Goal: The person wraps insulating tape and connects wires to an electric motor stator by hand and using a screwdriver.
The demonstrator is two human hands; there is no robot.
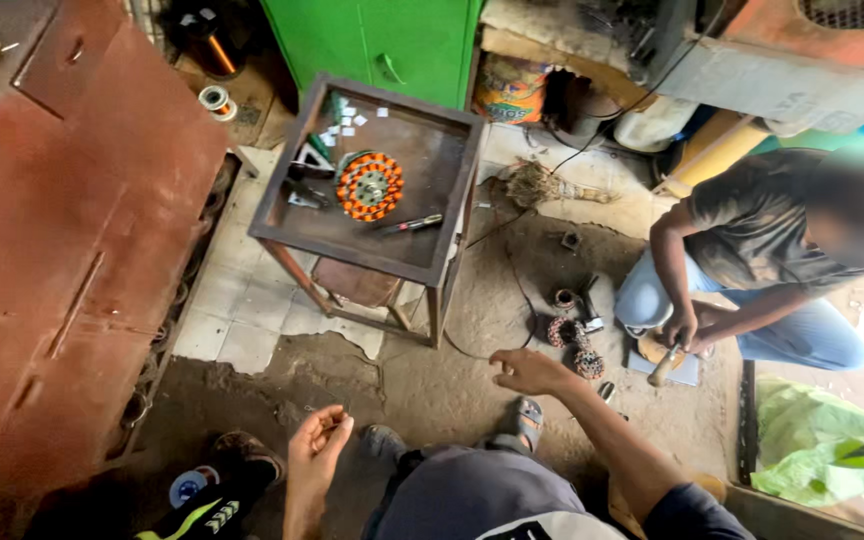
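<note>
Looking down from my head, I see my own lap in grey cloth at the bottom edge. My left hand (pixel 314 440) hovers palm up near my knee, fingers loosely curled, grasping nothing that I can make out. My right hand (pixel 529 371) reaches forward over the dirt floor (pixel 432 385), fingers relaxed and spread, empty, just above my sandalled foot (pixel 520 425).

A little beyond my right hand, two small wound coils (pixel 574 345) with dark red and black winding lie on the floor, near a short dark tool; they are the nearest things to that hand, close but not touching it. To their right a crouching person's hands (pixel 687 330) grip a wooden-handled tool (pixel 664 365) over a flat grey plate.

Farther off stands a small metal-framed table; on its tabletop (pixel 422 190) rest a round motor stator with orange winding (pixel 370 185), a red-handled plier (pixel 414 224) and scraps of white paper. A large rust-red metal sheet (pixel 62 230) fills the left.

Risks, as I judge them: my reaching hand could stray under the other person's tool, the loose coils could snag or scuff in the grit, and a black cable trailing across the floor could catch a foot.
</note>
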